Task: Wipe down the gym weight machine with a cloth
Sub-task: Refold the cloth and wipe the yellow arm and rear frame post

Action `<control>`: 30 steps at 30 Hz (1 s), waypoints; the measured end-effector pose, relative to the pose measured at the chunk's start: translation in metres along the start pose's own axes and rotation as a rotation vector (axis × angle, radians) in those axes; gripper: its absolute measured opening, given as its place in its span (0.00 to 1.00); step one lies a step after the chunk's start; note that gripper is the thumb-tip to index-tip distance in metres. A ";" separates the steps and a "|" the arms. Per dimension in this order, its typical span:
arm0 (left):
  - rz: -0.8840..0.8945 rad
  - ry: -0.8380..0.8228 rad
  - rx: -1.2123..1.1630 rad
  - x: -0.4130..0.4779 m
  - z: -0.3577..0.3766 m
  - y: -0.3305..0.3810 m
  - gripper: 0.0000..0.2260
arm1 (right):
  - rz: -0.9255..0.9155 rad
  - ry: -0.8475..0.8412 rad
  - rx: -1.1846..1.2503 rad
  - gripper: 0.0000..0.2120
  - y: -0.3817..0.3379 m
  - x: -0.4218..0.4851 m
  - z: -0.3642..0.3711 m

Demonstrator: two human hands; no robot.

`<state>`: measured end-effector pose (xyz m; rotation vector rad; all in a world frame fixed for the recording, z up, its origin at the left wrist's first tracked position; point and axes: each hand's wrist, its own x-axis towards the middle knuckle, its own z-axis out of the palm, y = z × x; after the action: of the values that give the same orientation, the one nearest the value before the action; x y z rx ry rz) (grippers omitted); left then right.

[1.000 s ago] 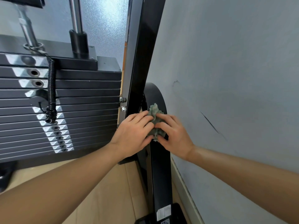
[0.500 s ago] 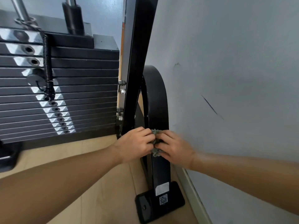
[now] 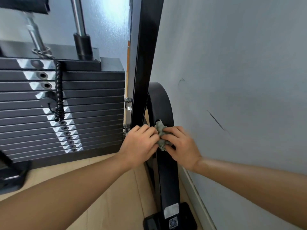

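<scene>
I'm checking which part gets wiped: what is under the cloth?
The cloth lies against the black curved bar, which shows above and below it. The left hand and right hand grip the cloth, so the bar's surface beneath cloth and fingers is hidden.

Crumpled grey-green cloth [image 3: 160,131] pressed against black curved machine frame [image 3: 159,102].

We observe left hand [image 3: 138,145] and right hand [image 3: 181,146] pinching a grey-green cloth [image 3: 160,135] against the black curved frame bar [image 3: 162,103], right of the weight stack [image 3: 63,105].
</scene>
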<state>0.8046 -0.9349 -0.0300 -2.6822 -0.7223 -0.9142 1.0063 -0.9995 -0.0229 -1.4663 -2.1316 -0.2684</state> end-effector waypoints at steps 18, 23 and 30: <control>-0.756 0.399 -0.370 0.071 -0.068 -0.044 0.13 | 0.574 0.381 0.670 0.10 -0.043 0.163 -0.028; -0.804 0.420 -0.628 0.073 -0.073 -0.047 0.11 | 0.668 0.330 0.885 0.06 -0.028 0.168 -0.048; -0.849 0.445 -0.645 0.067 -0.088 -0.060 0.07 | 0.892 0.285 0.988 0.07 0.000 0.161 -0.072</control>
<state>0.7746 -0.8892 0.0836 -2.4044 -1.7255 -2.1673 0.9862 -0.9023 0.1226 -1.4205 -0.9274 0.7457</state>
